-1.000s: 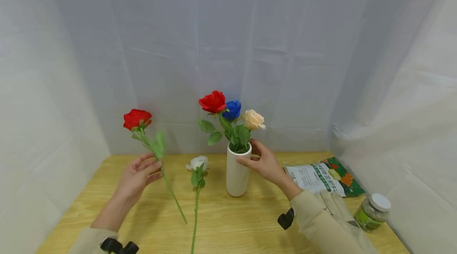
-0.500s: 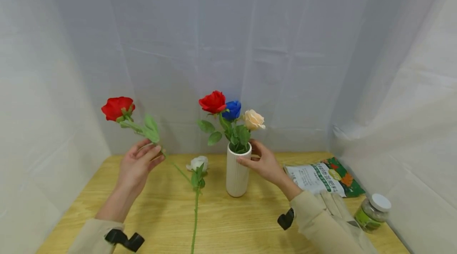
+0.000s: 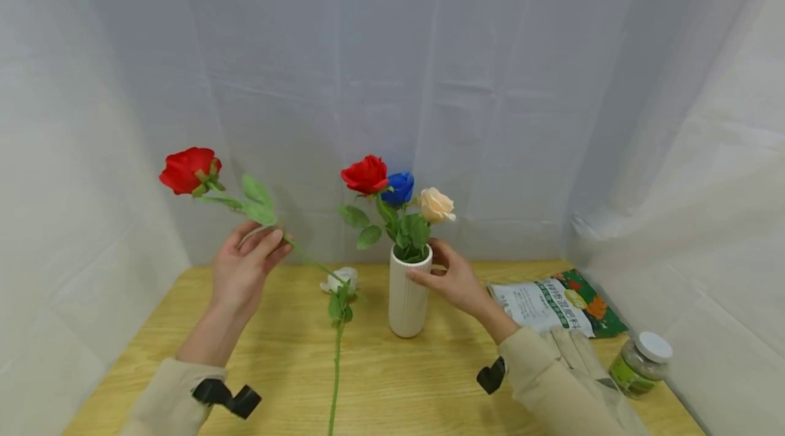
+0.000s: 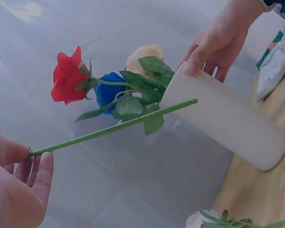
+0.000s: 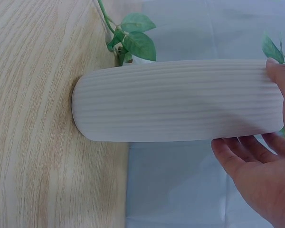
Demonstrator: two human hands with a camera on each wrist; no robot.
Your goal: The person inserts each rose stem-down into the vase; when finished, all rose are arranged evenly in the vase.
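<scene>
Nearest you, a white rose [image 3: 334, 306] lay on the table [image 3: 282, 381]. Beyond, your right hand [image 3: 456, 283] gripped the vase [image 3: 407, 303] near its rim; leftward, your left hand [image 3: 242, 269] pinched a tilted red rose [image 3: 189, 170] aloft by its stem. Placing it seemed in hand; next, its tip needed bringing over the vase's mouth.

Creased beige left sleeve [image 3: 168, 398], matching right sleeve [image 3: 542, 381], blocky black wrist devices [image 3: 245, 402], bare left hand [image 3: 244, 269], bare right hand [image 3: 458, 283]
</scene>
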